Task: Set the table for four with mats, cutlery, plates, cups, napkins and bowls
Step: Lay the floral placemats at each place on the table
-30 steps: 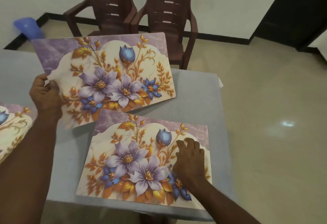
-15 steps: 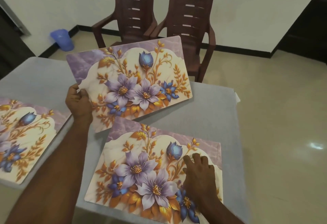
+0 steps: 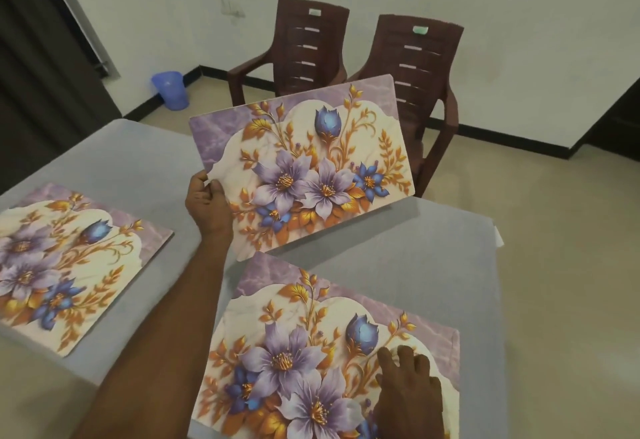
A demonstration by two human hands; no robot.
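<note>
Three floral place mats with purple and blue flowers are in view. My left hand (image 3: 209,204) grips the left edge of one mat (image 3: 311,165) and holds it tilted up above the far side of the grey table (image 3: 433,251). A second mat (image 3: 311,352) lies flat at the near right, and my right hand (image 3: 408,390) rests on its right part with fingers spread. A third mat (image 3: 69,265) lies flat at the left of the table.
Two brown plastic chairs (image 3: 419,68) stand beyond the table's far edge against the white wall. A blue bucket (image 3: 170,89) sits on the floor by the wall at the left. Open tiled floor lies to the right of the table.
My left hand has lifted the held mat higher and farther across the table. The view has swung left, bringing the third mat fully into sight. My right hand stays on the near mat.
</note>
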